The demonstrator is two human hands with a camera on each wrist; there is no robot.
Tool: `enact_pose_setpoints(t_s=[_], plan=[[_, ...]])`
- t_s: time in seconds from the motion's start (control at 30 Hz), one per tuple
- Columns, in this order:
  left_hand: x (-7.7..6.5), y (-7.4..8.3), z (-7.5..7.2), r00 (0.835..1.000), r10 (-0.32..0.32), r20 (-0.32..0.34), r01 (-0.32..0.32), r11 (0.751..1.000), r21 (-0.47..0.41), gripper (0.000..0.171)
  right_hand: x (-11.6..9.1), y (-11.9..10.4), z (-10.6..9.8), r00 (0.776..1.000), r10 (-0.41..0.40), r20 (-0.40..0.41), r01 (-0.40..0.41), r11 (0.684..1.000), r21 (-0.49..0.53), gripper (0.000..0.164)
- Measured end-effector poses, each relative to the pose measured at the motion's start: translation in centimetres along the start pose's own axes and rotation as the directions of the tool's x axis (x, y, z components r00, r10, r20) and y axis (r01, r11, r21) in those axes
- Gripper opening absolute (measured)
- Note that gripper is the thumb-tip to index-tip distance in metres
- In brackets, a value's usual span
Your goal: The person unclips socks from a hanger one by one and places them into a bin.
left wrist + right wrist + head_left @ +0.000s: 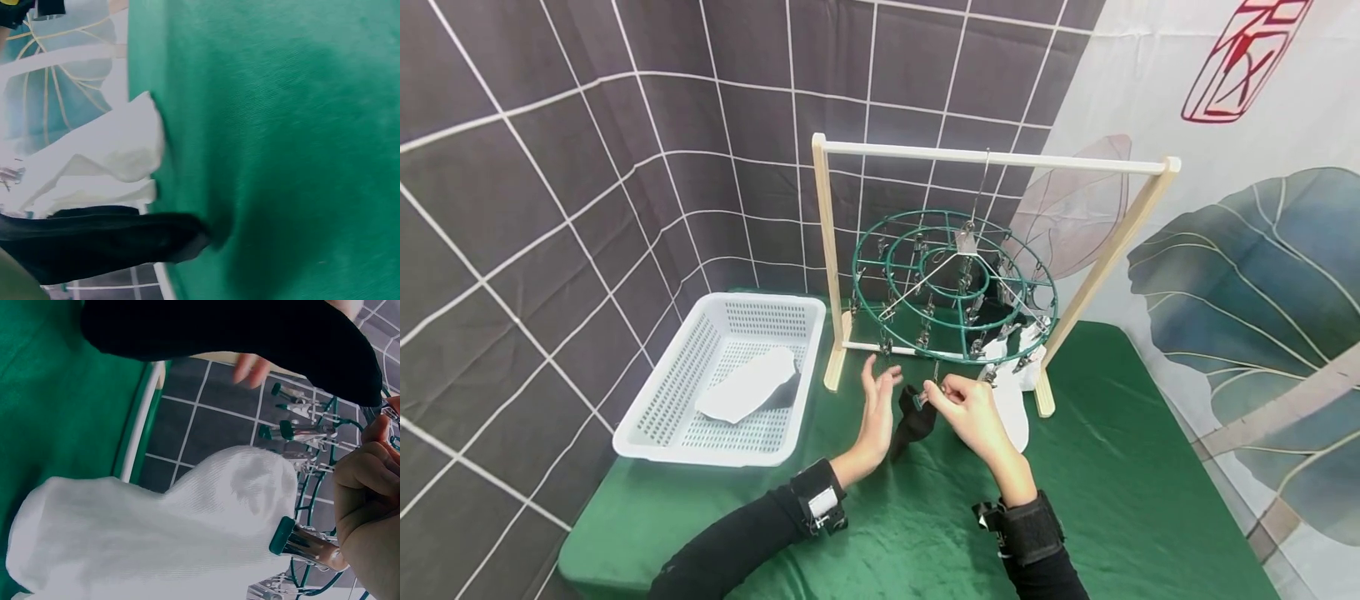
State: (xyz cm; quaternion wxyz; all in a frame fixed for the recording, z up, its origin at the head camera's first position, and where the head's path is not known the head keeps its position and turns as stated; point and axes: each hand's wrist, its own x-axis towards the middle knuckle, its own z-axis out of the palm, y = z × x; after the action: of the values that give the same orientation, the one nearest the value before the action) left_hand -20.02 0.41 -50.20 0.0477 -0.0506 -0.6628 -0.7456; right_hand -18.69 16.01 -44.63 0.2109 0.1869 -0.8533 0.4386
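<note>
A black sock (912, 423) hangs from a metal clip (921, 400) at the front edge of the round green drying hanger (964, 327). My right hand (973, 412) pinches that clip between thumb and fingers. Just left of the sock is my left hand (874, 421), raised with its fingers spread and nothing in it. In the right wrist view the sock's end meets the clip beside my fingertips, and a white sock (150, 531) hangs close by from another clip (306, 545). The left wrist view has the black sock (100, 240) hanging over the green cloth.
The hanger hooks onto a wooden stand with a white top bar (910, 152). More white and dark socks hang at its right side. A white perforated basket (655, 450) holding a white sock (748, 387) stands on the green-covered table (1120, 500) at left.
</note>
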Motion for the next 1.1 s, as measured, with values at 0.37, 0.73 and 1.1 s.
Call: enact_pose_setpoints(t_s=[0.37, 0.73, 1.1], plan=[[-0.1, -0.4, -1.1, 0.978, -0.049, 0.205, 0.007, 0.980, 0.200, 0.045, -0.2, 0.7, 0.0, 1.000, -0.028, -0.009, 0.027, 0.998, -0.059, 0.048], [-1.0, 0.8, -1.2, 0.963, -0.005, 0.270, -0.057, 0.973, 0.223, 0.016, -1.2, 1.4, 0.4, 0.995, -0.069, -0.069, 0.065, 0.996, -0.058, 0.049], [-0.3, 0.4, -1.2, 0.953, 0.067, 0.296, -0.160, 0.940, 0.302, 0.017, -0.7, 1.6, 0.2, 0.982, -0.156, -0.109, 0.149, 0.986, -0.074, 0.047]])
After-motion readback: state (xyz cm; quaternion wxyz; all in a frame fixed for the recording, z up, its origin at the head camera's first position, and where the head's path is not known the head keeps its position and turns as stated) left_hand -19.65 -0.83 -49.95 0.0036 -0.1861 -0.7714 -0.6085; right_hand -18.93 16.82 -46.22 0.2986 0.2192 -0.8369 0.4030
